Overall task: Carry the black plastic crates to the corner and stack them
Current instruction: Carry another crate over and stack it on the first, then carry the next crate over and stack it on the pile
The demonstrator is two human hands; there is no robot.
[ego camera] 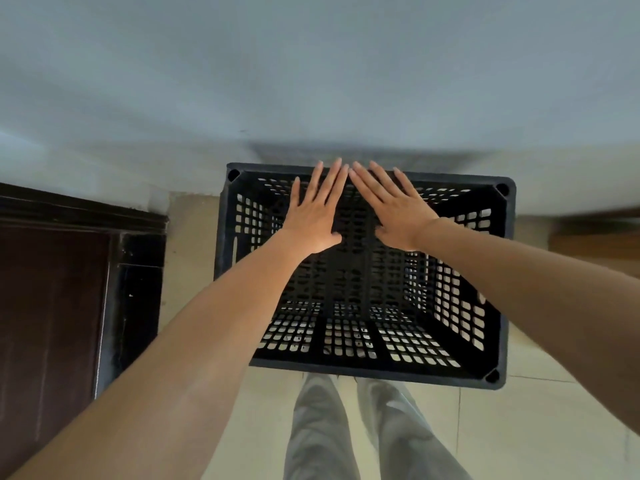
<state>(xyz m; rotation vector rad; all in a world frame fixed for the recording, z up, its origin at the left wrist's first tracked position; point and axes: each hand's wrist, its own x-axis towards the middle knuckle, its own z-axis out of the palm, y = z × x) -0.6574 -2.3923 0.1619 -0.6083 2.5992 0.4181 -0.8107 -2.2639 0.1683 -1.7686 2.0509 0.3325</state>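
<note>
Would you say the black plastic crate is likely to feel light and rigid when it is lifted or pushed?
Probably light for its size: the black crate has perforated lattice walls and looks empty. Likely stiff, given its thick rim and ribbed bands. On the smooth tiled floor it may slide rather than tip.

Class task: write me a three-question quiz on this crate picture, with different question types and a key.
1. True or false: both hands are spread flat, gripping nothing.
2. What stands left of the crate? A) a dark wooden door B) a ladder
3. Fill in: the fingertips reach the crate's ___ rim, by the wall.

Key: 1 true: left hand, right hand. 2 A, door. 3 far.
</note>
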